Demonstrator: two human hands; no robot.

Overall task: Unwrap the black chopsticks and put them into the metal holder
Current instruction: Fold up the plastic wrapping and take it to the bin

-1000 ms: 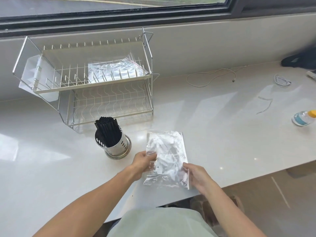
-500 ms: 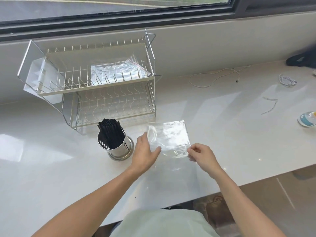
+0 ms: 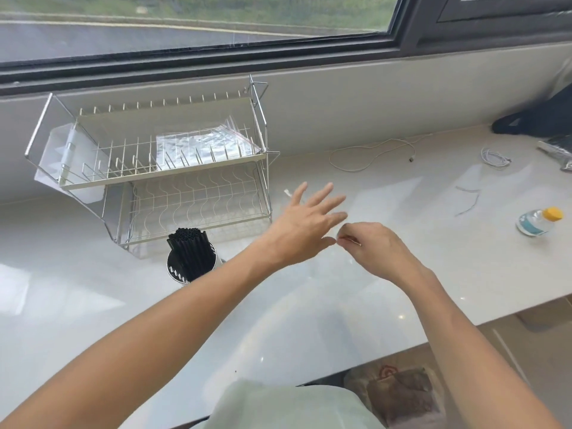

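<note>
Many black chopsticks (image 3: 191,254) stand in the metal holder (image 3: 179,271), tips down and leaning a little to the left. The holder sits on the white counter (image 3: 93,305), just in front of the dish rack (image 3: 161,168). It is to the left of both hands. The left hand (image 3: 305,226) is nearer to it, flat, with fingers spread wide and holding nothing. The right hand (image 3: 370,247) is farther away, with fingertips pinched together on something thin and clear. I cannot tell what it is. I think the job looks about done.
</note>
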